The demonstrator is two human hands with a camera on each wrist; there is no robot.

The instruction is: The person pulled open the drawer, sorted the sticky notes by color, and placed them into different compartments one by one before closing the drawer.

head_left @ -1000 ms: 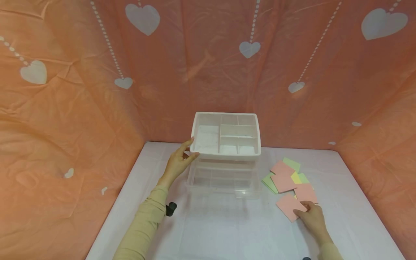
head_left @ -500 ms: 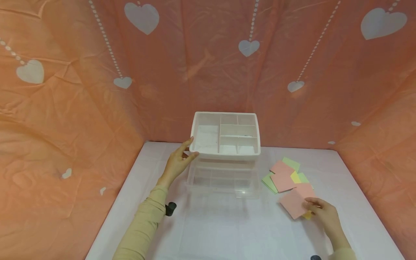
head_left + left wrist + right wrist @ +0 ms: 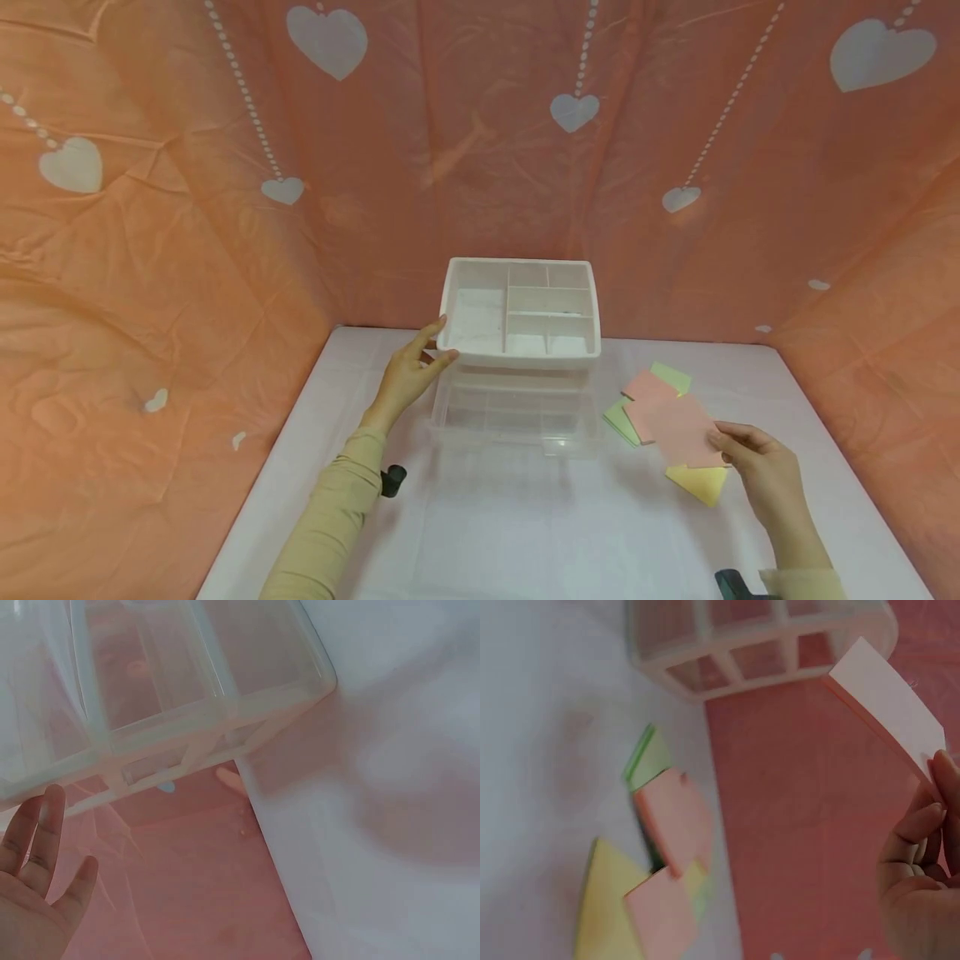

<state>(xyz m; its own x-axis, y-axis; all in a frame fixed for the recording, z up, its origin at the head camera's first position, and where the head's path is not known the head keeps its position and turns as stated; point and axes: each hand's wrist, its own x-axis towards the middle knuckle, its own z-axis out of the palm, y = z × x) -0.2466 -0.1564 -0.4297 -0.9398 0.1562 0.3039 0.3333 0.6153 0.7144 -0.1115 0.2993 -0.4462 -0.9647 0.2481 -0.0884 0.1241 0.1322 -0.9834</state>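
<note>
Head view: your right hand [image 3: 765, 475] pinches one pink pad [image 3: 686, 429] by its near edge, thumb above and fingers [image 3: 738, 433] curled beneath, and holds it lifted clear of the worktop [image 3: 525, 525]. The right wrist view shows the same pad [image 3: 889, 705] from below, its pale underside turned to the camera, gripped at one corner by the fingertips [image 3: 922, 821]. Under and beyond it lies the loose heap of remaining pads [image 3: 645, 400], pink, green and yellow, overlapping one another just right of the clear drawer unit [image 3: 517, 412]; a yellow pad [image 3: 701, 482] rests nearest your wrist.

Your left hand [image 3: 408, 375] steadies the white compartment tray [image 3: 521, 354], which sits atop the drawer unit. Thumb and forefinger are spread against the tray's left front corner, and the left wrist view shows the remaining fingers [image 3: 41, 832] straight and apart, touching nothing. The tray's cells appear bare, though the far ones are too dim to be sure.

Judged from this arrangement, the step in hand is the carry: one pad has been taken from the heap and is on its way toward the tray. The next move would call for swinging the pad leftward over the tray rim, choosing a cell wide enough to take it, most likely the large left compartment, and levelling the pad before letting go so that it lies flat rather than catching on a divider.
</note>
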